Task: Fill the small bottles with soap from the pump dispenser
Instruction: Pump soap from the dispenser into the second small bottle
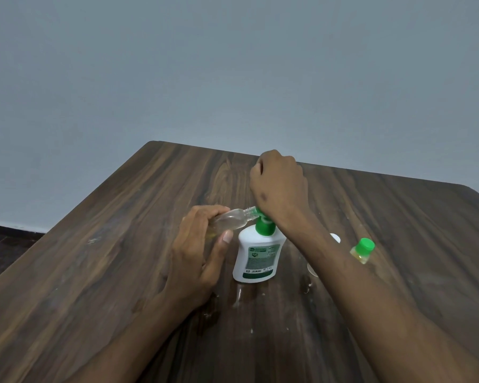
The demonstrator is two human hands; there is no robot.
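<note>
A white pump dispenser (256, 255) with a green pump head stands upright mid-table. My left hand (198, 250) grips a small clear uncapped bottle (231, 221), tilted almost flat, with its neck against the green nozzle. A little yellowish liquid sits at its lower end. My right hand (278, 186) is curled over the pump head, with its heel on top, and hides most of it. To the right stands a second small bottle (362, 250) with a green cap and yellow liquid inside.
The brown wooden table (122, 272) has wet spots in front of the dispenser. A small white cap (335, 238) lies right of my right forearm. A clear object shows partly below that forearm. A grey wall rises behind the far table edge.
</note>
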